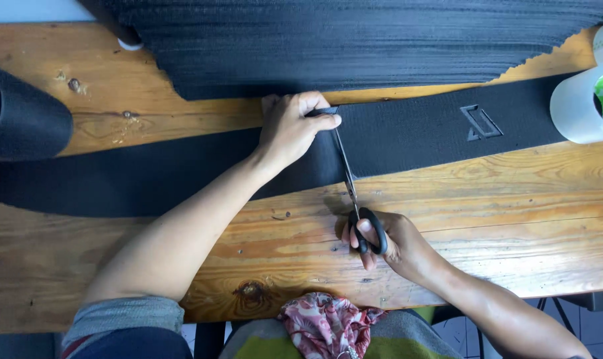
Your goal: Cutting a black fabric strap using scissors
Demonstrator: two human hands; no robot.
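Note:
A long black textured strip [421, 136] lies across the wooden table [501, 219]. My left hand [291, 129] presses on the strip and pinches its far edge beside the cut line. My right hand [388, 242] grips the black handles of a pair of scissors [355, 196]. The blades point away from me and run across the strip's width, right next to my left thumb. An embossed angular mark [481, 123] shows on the strip to the right.
A stack of black sheets [355, 43] with jagged edges fills the far side. A black roll [19, 113] lies at far left. A white roll [587, 100] with a green core stands at right. Red patterned cloth [325, 326] rests at my lap.

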